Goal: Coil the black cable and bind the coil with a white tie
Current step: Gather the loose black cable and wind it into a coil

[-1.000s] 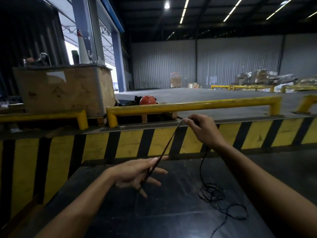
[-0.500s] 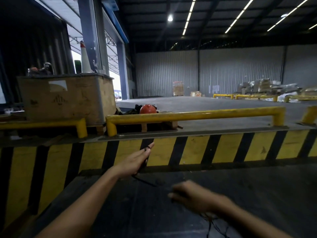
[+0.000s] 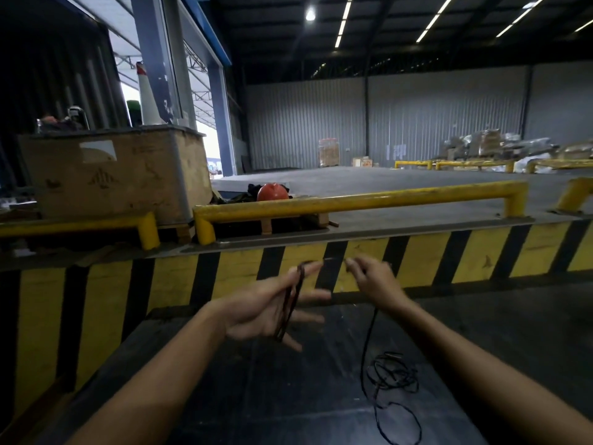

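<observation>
Dim warehouse: corrugated grey wall (image 3: 417, 120), yellow guard rail (image 3: 353, 200), ceiling strip lights (image 3: 343, 24), possibly wrapped pallets (image 3: 491, 146).

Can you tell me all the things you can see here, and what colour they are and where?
black cable: one, black, loops around the left hand, loose tangle on the dark table
table: one, dark, in front of the person
striped barrier: one, yellow and black, behind the table
guard rail: one nearby, yellow, above the barrier
crate: one, brown, far left
round object: one, red, behind the rail
left hand: open, cable wound on it
right hand: pinching the cable
</observation>
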